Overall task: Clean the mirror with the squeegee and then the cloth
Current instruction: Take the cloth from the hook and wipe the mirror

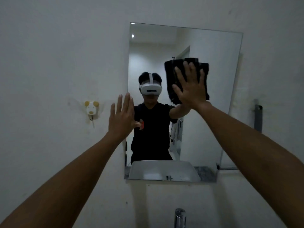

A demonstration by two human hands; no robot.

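We seem past the squeegee stage: our right hand (190, 89), spread flat, presses the folded black cloth (171, 79) onto the frameless rectangular wall mirror (213, 112) right of centre; our left hand (122, 119) rests open-fingered by its left edge.

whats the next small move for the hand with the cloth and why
Probably slide the right hand down the glass, keeping the black cloth flat. It is pressed on the mirror's upper right, with unwiped glass below. The left hand rests open at the mirror's left edge.

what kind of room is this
Most likely a small bathroom: a wall mirror hangs above a tap, the mirror reflects a white sink, and a small animal-shaped hook is stuck to the white wall.
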